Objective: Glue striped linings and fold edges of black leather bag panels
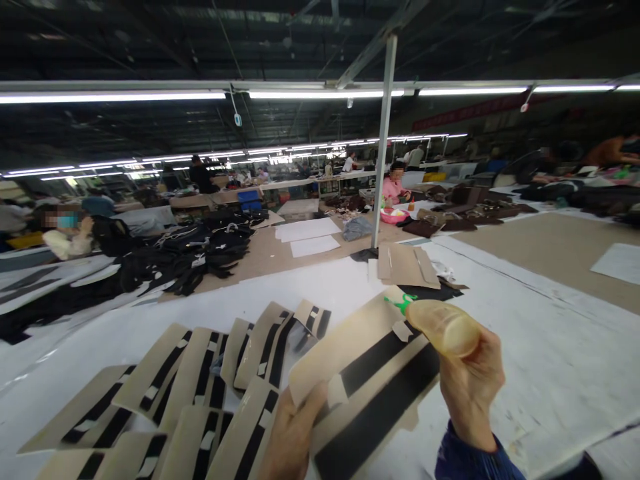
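Observation:
My right hand (473, 380) is closed round a yellowish, see-through squeeze bottle (440, 325), tilted so that its green nozzle points left. The nozzle tip is over the upper end of a large beige panel (345, 333); whether they touch I cannot tell. This panel carries two wide black strips and small whitish tabs. At its lower left edge my left hand (295, 430) grips it, thumb on top and the other fingers mostly hidden. Left of that hand, several similar beige panels (197, 367) with black strips lie overlapping on the white table (280, 283).
Stacked brown card pieces (406, 265) lie beyond the held panel, by a metal post (384, 147). White sheets (310, 233) and a heap of black pieces (200, 247) lie farther back. People work at other tables, one in a pink top (393, 190).

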`<state>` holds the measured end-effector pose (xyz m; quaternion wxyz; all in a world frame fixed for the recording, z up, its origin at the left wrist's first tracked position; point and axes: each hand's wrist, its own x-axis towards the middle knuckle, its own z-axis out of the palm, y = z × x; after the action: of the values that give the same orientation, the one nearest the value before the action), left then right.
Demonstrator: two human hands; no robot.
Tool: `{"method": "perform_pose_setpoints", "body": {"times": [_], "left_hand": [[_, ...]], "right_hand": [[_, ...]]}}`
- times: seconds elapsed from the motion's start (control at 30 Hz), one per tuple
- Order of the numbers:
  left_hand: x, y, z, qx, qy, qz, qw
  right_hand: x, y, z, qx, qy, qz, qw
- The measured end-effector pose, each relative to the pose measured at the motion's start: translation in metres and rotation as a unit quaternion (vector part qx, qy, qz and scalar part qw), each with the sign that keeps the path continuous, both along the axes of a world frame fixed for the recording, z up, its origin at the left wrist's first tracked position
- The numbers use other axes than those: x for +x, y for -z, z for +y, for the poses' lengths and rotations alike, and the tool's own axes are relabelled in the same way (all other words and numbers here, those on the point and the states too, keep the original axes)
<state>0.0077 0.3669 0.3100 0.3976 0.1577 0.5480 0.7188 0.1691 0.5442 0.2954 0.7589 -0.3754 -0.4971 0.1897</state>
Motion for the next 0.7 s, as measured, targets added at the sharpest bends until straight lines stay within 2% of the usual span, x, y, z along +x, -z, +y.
{"method": "perform_pose_setpoints", "body": {"times": [0.2, 0.27, 0.43, 0.5, 0.7], "left_hand": [[0.001, 0.007, 0.0, -0.025, -0.009, -0.001, 1.0], [0.0, 0.012, -0.002, -0.044, -0.025, -0.005, 0.999], [-0.009, 0.022, -0.012, -0.07, -0.032, -0.008, 0.997], [-0.011, 0.025, -0.015, -0.088, -0.038, 0.001, 0.995], [-0.01, 0.025, -0.012, -0.111, -0.059, 0.001, 0.992]], "right_hand": [[-0.008, 0.007, -0.035, 0.009, -0.079, -0.048, 0.996], [-0.006, 0.006, -0.032, 0.019, -0.069, -0.039, 0.997], [0.007, 0.002, -0.003, 0.028, -0.012, -0.004, 1.0], [0.011, 0.002, 0.001, 0.021, 0.004, -0.005, 1.0], [0.004, 0.007, -0.023, 0.016, -0.067, -0.032, 0.997]]}}
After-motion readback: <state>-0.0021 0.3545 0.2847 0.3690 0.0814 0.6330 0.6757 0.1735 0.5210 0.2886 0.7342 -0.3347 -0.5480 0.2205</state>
